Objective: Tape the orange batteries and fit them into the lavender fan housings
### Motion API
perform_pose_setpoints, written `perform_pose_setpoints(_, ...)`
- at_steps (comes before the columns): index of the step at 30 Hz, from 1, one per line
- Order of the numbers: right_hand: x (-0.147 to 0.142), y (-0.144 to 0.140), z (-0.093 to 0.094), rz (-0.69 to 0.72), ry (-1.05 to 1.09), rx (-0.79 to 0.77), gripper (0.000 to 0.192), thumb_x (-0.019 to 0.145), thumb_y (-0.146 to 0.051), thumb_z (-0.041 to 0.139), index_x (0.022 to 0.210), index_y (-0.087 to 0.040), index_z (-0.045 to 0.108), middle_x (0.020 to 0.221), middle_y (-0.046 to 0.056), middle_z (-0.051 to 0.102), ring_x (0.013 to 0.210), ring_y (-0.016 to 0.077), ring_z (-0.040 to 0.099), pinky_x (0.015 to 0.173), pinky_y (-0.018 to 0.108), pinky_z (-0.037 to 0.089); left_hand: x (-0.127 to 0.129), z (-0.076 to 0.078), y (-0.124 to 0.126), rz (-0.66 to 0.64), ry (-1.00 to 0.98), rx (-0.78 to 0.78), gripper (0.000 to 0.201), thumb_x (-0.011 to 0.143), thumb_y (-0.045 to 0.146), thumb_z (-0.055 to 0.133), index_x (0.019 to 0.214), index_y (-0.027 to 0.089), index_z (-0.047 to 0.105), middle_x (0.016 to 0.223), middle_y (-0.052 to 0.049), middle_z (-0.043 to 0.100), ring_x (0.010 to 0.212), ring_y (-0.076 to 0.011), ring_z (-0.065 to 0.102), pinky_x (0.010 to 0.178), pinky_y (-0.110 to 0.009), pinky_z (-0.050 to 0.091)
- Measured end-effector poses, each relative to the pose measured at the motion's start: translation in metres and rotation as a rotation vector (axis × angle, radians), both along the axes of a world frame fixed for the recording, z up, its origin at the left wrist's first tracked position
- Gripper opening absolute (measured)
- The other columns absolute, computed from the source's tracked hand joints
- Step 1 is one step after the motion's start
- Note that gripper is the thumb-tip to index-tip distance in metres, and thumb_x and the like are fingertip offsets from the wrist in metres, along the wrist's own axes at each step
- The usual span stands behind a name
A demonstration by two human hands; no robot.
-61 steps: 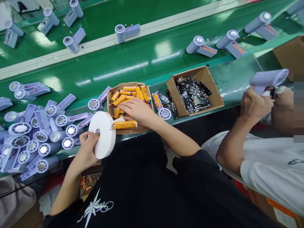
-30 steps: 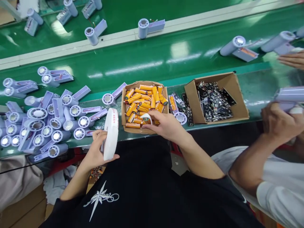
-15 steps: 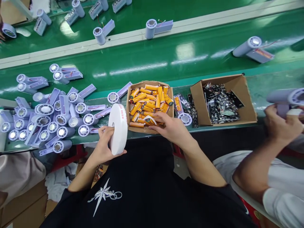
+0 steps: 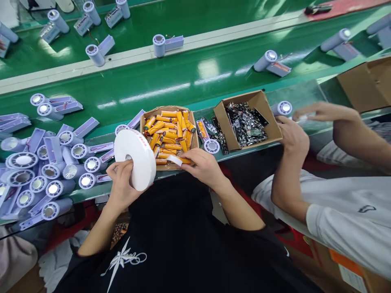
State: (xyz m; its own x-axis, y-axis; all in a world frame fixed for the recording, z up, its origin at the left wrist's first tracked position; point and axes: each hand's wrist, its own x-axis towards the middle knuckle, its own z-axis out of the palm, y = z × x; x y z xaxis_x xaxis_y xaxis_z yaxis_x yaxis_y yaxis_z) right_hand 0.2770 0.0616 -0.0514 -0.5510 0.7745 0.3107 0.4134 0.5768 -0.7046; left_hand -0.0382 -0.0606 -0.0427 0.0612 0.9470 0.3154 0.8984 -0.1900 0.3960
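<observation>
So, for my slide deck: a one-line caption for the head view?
Left hand holds a white tape roll; right hand pinches a tape piece beside boxed orange batteries.

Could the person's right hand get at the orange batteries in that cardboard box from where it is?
Probably yes. The right hand sits at the near rim of the open box, the orange batteries lie uncovered, and only a small white strip occupies its fingers.

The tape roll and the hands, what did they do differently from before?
The left hand turned the tape roll from edge-on to face-on, keeping hold. The right hand drew back to the near edge of the battery box, pinching a white tape piece. The co-worker's hand put its fan down. The boxes stayed put.
</observation>
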Motion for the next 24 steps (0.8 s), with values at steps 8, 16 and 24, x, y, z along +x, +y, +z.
perform_pose_setpoints(8,0.011,-0.013,0.003,-0.129,0.101,-0.068,0.032,0.096,-0.045,0.089,0.119,-0.024,0.081,0.112,0.009,0.089,0.099,0.0280,0.086,0.093,0.042,0.072,0.016,0.008,0.026,-0.021,0.103,-0.111,0.096,0.086,0.052,0.092,0.164,0.020,0.048,0.157,-0.025,0.062,0.149,-0.0506,0.044,0.125,-0.069,0.033)
perform_pose_setpoints(16,0.015,-0.021,0.020,-0.010,0.078,0.129,0.009,0.103,-0.027,0.080,0.112,-0.027,0.081,0.105,0.008,0.088,0.099,0.0275,0.083,0.092,0.046,0.070,0.041,0.055,0.030,-0.221,0.060,-0.041,0.063,0.092,0.049,0.090,0.149,0.032,0.069,0.143,-0.013,0.076,0.142,-0.0416,0.057,0.124,-0.064,0.044)
perform_pose_setpoints(24,0.004,-0.025,0.035,0.117,0.053,0.214,0.009,0.108,-0.025,0.073,0.113,-0.025,0.081,0.103,0.008,0.086,0.095,0.0249,0.080,0.086,0.042,0.069,0.068,0.052,0.059,-0.599,-0.146,0.031,0.032,0.106,0.015,0.071,0.132,0.033,0.080,0.121,-0.005,0.085,0.116,-0.0218,0.077,0.098,-0.039,0.063)
